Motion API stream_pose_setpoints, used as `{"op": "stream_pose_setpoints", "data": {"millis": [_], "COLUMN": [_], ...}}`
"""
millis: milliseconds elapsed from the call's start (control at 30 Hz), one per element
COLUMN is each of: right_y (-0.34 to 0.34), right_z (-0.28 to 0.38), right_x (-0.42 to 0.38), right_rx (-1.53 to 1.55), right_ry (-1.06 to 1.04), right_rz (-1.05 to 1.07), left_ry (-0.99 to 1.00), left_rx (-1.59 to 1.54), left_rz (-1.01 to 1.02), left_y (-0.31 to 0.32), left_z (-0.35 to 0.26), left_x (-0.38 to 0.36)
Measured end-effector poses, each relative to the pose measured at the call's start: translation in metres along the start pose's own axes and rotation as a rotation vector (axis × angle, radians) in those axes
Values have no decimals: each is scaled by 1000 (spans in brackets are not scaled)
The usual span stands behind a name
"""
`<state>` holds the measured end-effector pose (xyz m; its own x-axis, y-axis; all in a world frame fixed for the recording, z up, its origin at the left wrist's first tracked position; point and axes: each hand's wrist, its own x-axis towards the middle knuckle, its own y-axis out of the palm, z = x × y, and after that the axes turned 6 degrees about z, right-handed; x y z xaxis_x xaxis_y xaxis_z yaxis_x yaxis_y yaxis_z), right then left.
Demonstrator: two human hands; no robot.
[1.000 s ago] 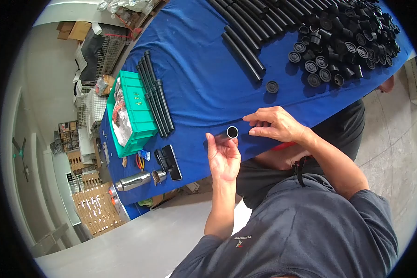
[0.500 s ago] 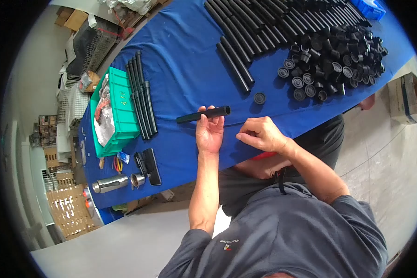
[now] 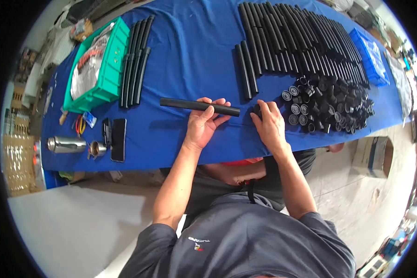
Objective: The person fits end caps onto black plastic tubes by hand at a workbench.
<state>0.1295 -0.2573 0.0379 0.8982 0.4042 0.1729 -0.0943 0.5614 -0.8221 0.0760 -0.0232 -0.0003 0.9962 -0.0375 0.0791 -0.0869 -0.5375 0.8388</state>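
My left hand [image 3: 203, 121] is closed round a black plastic tube [image 3: 176, 103], which lies across the palm and fingers just above the blue cloth. To the right, my right hand [image 3: 270, 124] is at the cloth with its fingers round a single black round cap [image 3: 256, 110], partly hidden by them. Beyond it a heap of similar black caps [image 3: 331, 104] covers the right part of the table. Rows of black tubes [image 3: 282, 41] lie at the back right, with two separate tubes [image 3: 246, 69] at their left end.
A green crate [image 3: 97, 81] holding plastic-wrapped material stands on the left, beside several joined tubes [image 3: 136, 69]. Nearer are a steel flask [image 3: 67, 144], a metal cup [image 3: 97, 148] and a phone [image 3: 118, 139]. A blue basket [image 3: 373, 60] stands at the far right.
My right hand has reached forward to the lone cap and taken its fingers round it. My left hand still holds the tube, now tilted down to the right. The camera view has turned.
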Motion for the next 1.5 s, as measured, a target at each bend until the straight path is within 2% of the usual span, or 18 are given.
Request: {"op": "stream_pose_setpoints", "data": {"millis": [100,200,333,533,933,1033,1200,1500], "right_y": [-2,14,23,30,30,32,36,39], "right_z": [7,7,18,11,5,7,11,11], "right_x": [-3,-7,-7,-12,-19,-18,-19,-19], "right_rx": [244,994,1277,1255,963,1044,969,906], "right_ry": [26,308,248,126,85,90,59,16], "right_rz": [-5,195,194,243,285,262,175,152], "left_ry": [11,2,-2,17,-20,-20,-14,-9], "left_rx": [-33,-19,-15,-5,53,42,40,55], "left_rz": [-5,-14,-18,-25,-34,-44,-58,-56], "left_y": [-4,-5,-3,-1,0,0,2,3], "left_z": [2,1,0,2,0,0,1,1], "left_x": [0,0,0,-1,-1,0,-1,-3]}}
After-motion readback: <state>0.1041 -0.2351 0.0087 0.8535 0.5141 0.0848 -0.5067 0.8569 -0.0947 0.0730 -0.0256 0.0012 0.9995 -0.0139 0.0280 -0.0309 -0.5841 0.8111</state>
